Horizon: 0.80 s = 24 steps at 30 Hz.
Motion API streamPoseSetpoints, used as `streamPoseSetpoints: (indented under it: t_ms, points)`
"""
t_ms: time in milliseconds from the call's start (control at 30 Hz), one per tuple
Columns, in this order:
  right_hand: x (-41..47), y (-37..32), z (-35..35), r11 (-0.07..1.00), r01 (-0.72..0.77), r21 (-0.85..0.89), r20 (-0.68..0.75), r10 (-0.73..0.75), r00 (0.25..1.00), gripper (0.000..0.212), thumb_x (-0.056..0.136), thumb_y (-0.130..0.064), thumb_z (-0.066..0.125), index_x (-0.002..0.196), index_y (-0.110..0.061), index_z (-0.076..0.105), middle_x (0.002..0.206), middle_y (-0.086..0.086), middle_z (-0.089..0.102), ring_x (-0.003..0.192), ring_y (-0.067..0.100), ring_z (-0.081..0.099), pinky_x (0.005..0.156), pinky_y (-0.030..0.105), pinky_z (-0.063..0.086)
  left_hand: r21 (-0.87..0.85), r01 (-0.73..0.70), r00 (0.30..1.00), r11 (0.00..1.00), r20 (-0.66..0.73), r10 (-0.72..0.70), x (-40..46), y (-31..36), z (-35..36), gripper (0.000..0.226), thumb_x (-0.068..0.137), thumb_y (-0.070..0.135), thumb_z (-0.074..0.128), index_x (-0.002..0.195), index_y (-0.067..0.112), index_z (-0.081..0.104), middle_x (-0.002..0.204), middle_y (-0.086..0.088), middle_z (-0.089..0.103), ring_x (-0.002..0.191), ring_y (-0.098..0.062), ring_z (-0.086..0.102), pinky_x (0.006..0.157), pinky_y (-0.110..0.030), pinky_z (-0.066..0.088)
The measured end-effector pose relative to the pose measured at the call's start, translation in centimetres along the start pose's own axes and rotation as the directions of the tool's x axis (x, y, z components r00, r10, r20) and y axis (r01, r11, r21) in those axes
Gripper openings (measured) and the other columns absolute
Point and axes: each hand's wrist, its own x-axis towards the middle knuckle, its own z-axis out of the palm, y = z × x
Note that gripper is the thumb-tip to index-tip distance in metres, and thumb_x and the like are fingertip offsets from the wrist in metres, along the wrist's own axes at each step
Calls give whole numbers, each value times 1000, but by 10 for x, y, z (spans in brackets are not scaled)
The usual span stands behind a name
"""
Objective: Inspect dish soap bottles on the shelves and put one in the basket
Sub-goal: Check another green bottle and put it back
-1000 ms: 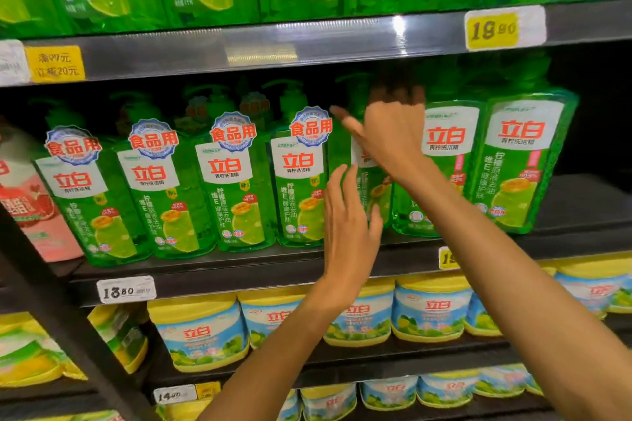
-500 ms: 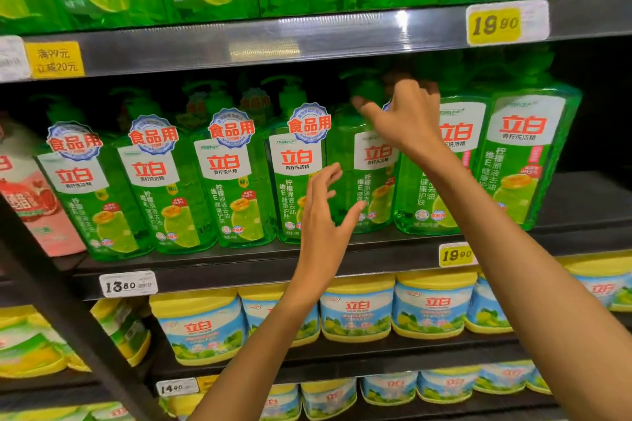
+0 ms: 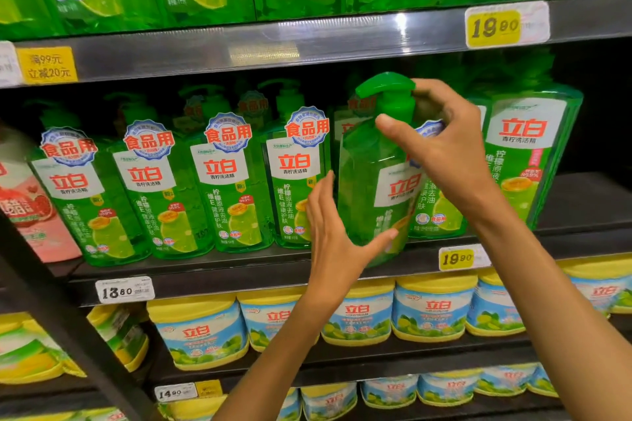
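A green pump bottle of dish soap [image 3: 371, 188] is shown tipped out of its row at the shelf edge [image 3: 239, 278], long axis near upright. The right hand [image 3: 441, 154] pinches its pump neck; the left hand [image 3: 337, 243], spread and holding nothing, waits beside the base.

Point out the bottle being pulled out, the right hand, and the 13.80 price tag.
green pump bottle [image 3: 367, 188], head view, upper body.
right hand [image 3: 444, 150], head view, back of hand.
13.80 price tag [image 3: 124, 290], head view, tag centre.
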Motion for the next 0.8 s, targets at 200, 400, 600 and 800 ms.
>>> streamPoseSetpoints:
  t_ms: [200, 400, 600, 800]
  points:
    - [-8, -14, -13, 963, -211, 169, -39, 220, 975, 21, 75, -20, 81, 85, -28, 63, 74, -16, 70, 66, -7, 66, 63, 10, 51, -384, 158, 980, 910, 175, -96, -28, 20, -10, 61, 60, 40, 83, 110, 54, 50, 104, 40, 62, 98, 16, 59, 75, -2, 46]
    - [-34, -3, -28, 835, -379, 399, -2, 414, 910, 32, 83, -53, 56, 96, -26, 69, 91, -12, 76, 89, 4, 71, 84, 30, 54, -493, 211, 967, 844, 233, -105, -48, 26, -21, 52, 64, 23, 80, 109, 31, 56, 98, 23, 72, 92, 2, 68, 72, -10, 51]
    - [-69, 8, -25, 700, -513, 497, 237, 459, 856, 72, 60, -54, 82, 113, -10, 59, 91, 1, 77, 83, 14, 74, 67, 26, 58, -554, 306, 928, 774, 354, -114, -52, 37, -23, 40, 67, 21, 75, 102, 28, 59, 91, 19, 74, 86, 1, 70, 67, -11, 52]
    - [-68, 4, -45, 707, -403, 581, 57, 459, 887, 44, 82, -32, 68, 117, -7, 58, 93, 5, 77, 85, 19, 74, 67, 28, 58, -483, 373, 903, 792, 386, -189, -50, 53, -5, 37, 62, 53, 61, 95, 39, 49, 76, 44, 62, 76, 24, 59, 62, -1, 45]
